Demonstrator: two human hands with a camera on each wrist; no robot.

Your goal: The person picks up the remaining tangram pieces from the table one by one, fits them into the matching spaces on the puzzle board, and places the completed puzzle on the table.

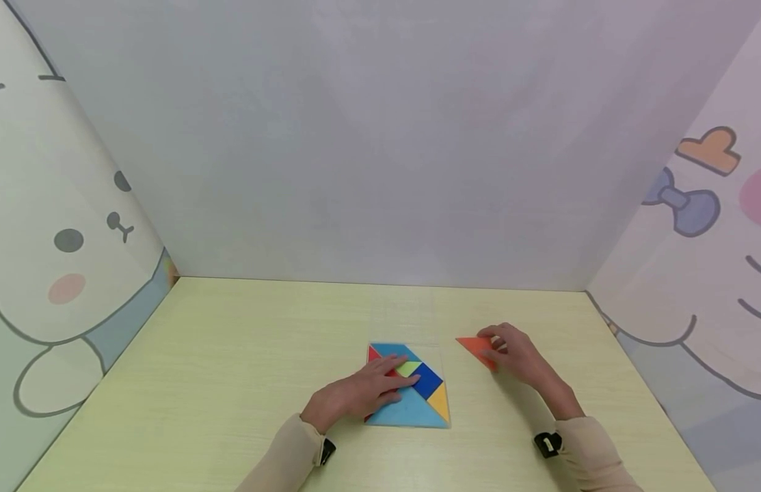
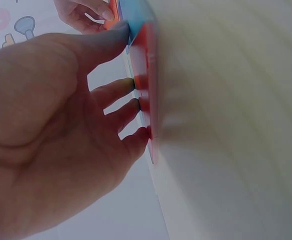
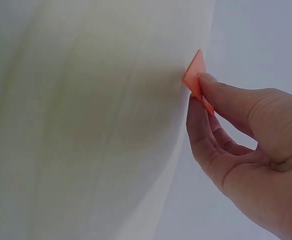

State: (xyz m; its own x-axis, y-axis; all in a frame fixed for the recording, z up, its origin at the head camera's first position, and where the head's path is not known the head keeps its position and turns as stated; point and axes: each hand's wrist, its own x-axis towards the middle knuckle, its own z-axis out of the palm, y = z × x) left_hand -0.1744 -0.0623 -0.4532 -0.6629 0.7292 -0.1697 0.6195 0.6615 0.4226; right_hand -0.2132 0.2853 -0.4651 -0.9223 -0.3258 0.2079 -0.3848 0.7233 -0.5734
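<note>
A tangram lies flat on the table, its pieces set within a clear square tray point(image 1: 448, 410). I see a large light blue triangle point(image 1: 407, 410), a dark blue square point(image 1: 426, 380), a yellow triangle point(image 1: 440, 402), a light green piece point(image 1: 408, 368), a blue piece point(image 1: 389, 350) at the far side and a red piece point(image 2: 142, 60) at the left. Spread fingers of my left hand point(image 1: 368, 389) rest on these pieces and partly cover them. To the right of the tray, my right hand point(image 1: 515, 355) pinches an orange triangle point(image 1: 475, 346) between thumb and fingers, apart from the other pieces.
The pale wooden table point(image 1: 232, 355) extends around the tray. A plain light wall point(image 1: 380, 150) rises behind it. Side panels with cartoon drawings stand at the left point(image 1: 66, 225) and right point(image 1: 694, 273).
</note>
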